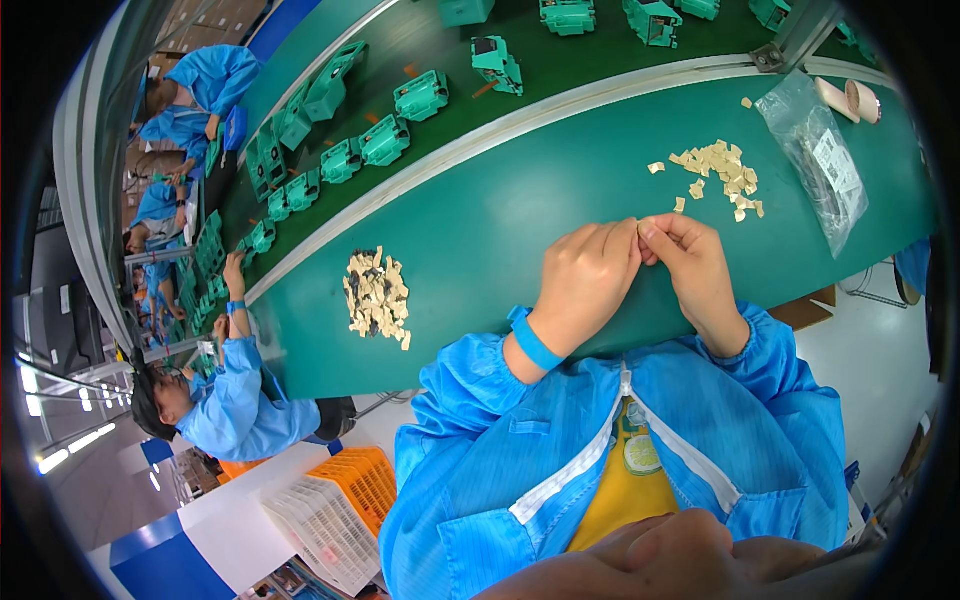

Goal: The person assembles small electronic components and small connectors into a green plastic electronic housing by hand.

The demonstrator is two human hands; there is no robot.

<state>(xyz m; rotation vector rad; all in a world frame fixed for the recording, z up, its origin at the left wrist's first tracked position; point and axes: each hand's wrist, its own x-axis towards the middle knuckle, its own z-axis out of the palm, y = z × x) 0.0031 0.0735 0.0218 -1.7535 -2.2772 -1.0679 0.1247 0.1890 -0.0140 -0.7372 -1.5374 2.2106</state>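
Seems busy with close fingertip work on a single small cream piece (641, 228), held up above the near side of the green workbench (470, 270) and nearly covered by fingers, so hard to make out in shape. Curled nearly closed: left hand (588, 275), with bunched fingers pointing into the pinch and thumb out of sight. Likewise nearly closed: right hand (690, 262), pinching at the same spot with thumb and index finger. Calls, in all likelihood, for a light, steady pinch and fine fingertip control.

Just beyond the right hand, a loose scatter of cream pieces (735, 172); well off to the left, a heap of cream and dark pieces (376, 295). Beside the scatter, a clear plastic bag (815, 165) with a white label, crowding the right side; near its top, pale rolls (862, 102). Along the far edge, a metal rail (540, 112), fencing off a dark belt (410, 42) of teal plastic housings (420, 97). Farther left, a co-worker (240, 400) in blue, reaching toward the belt.
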